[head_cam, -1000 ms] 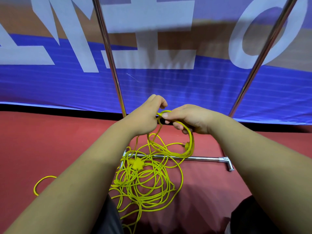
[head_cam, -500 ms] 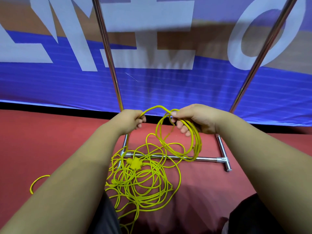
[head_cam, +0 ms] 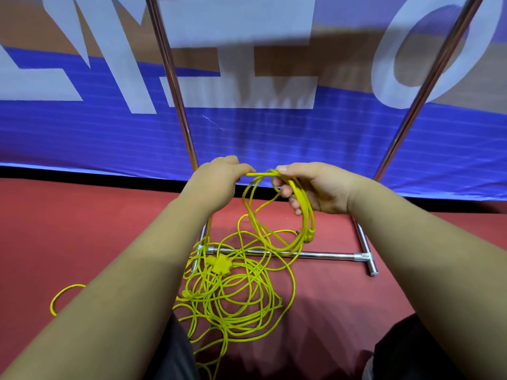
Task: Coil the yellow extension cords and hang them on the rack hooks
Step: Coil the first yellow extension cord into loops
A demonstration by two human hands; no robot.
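Note:
A thin yellow extension cord [head_cam: 233,294] lies in a loose tangle on the red floor, with a yellow star-shaped socket block [head_cam: 219,263] in it. My right hand [head_cam: 315,187] grips a small coil of several loops [head_cam: 304,215] that hangs down from it. My left hand [head_cam: 216,182] pinches the cord strand just left of that coil, and the strand runs straight between both hands. The rack hooks are out of view; only the rack's chrome uprights [head_cam: 175,86] and base bar [head_cam: 323,254] show.
The rack's second upright [head_cam: 428,86] slants up at the right. A blue banner [head_cam: 274,133] with large white letters hangs behind the rack. Another yellow cord loop [head_cam: 59,296] lies on the floor at the left. My dark-trousered knees fill the lower edge.
My left hand has moved back in toward the right hand, bringing a fresh length of cord up to the coil. The coil in my right hand hangs a little lower.

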